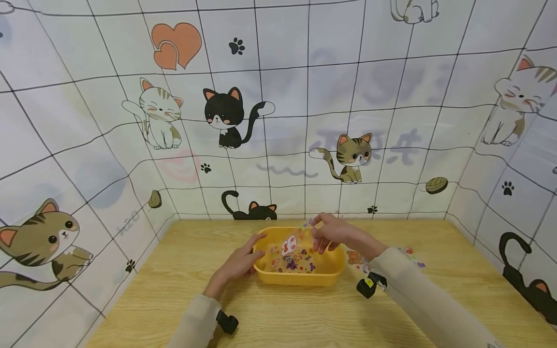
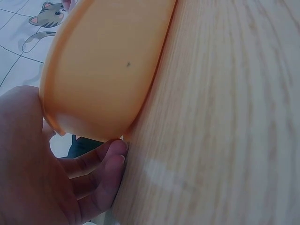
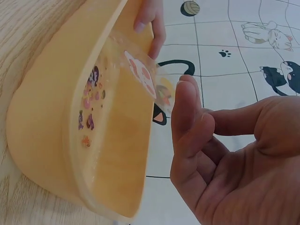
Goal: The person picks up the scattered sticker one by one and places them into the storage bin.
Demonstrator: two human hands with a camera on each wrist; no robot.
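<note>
A yellow plastic basin (image 1: 300, 279) stands on the wooden table, with small purple, red and orange stickers (image 1: 292, 262) scattered over its bottom. My left hand (image 1: 241, 258) grips the basin's left end, thumb over the rim and fingers curled against the outer wall (image 2: 108, 89). Above the basin's right half, my right hand (image 1: 332, 234) pinches a clear sticker sheet between thumb and fingertips. The sheet carries a white and red bunny sticker (image 3: 140, 72) and slants down into the basin. In the right wrist view the right hand (image 3: 220, 154) partly covers the sheet's far end.
More clear sticker sheets (image 1: 357, 258) lie on the table right of the basin, partly under the right forearm. Bare wooden tabletop (image 1: 174, 261) stretches to the left and in front. A wall covering with cartoon cats (image 1: 226, 116) rises behind the table.
</note>
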